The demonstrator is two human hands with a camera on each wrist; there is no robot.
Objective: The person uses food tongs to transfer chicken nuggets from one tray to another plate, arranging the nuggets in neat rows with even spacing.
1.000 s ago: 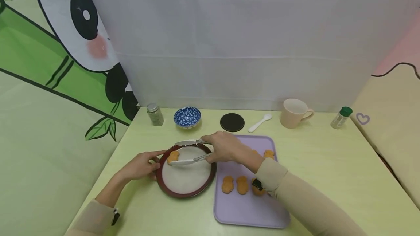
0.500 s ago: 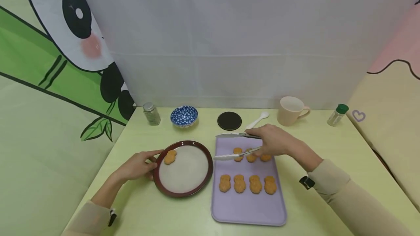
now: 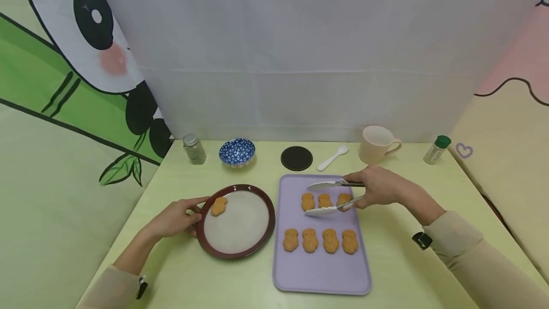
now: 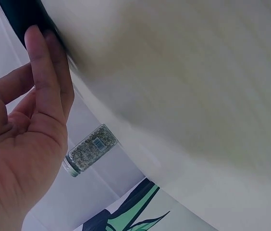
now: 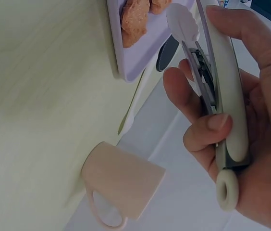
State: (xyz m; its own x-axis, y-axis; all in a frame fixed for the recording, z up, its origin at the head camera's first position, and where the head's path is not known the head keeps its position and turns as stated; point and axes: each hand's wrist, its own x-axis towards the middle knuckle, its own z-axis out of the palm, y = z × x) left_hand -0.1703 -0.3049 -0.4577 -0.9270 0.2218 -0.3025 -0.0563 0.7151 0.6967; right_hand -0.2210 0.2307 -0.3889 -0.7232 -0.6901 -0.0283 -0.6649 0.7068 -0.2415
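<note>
Right hand (image 3: 379, 186) gripping spread tongs (image 3: 322, 185) over the lilac tray (image 3: 317, 273), left hand (image 3: 173, 219) touching the brown-rimmed plate (image 3: 240, 228) with near-straight fingers: with one nugget (image 3: 218, 206) plated and seven nuggets (image 3: 310, 241) left on the tray, I judge the work barely begun.

The left arm reaches in from the near left of the plate (image 3: 238, 223), bent at the wrist. The left hand (image 3: 177, 217) is at the plate's left edge, its fingers (image 4: 44, 79) long and fairly straight, their tips touching the rim. The right arm comes in from well right of the plate, angled inward. The right hand (image 3: 379, 186) is raised to the plate's right, about level with its far edge, fingers (image 5: 205, 132) curled round the tongs (image 5: 229, 96), with one digit pressing against a handle.
</note>
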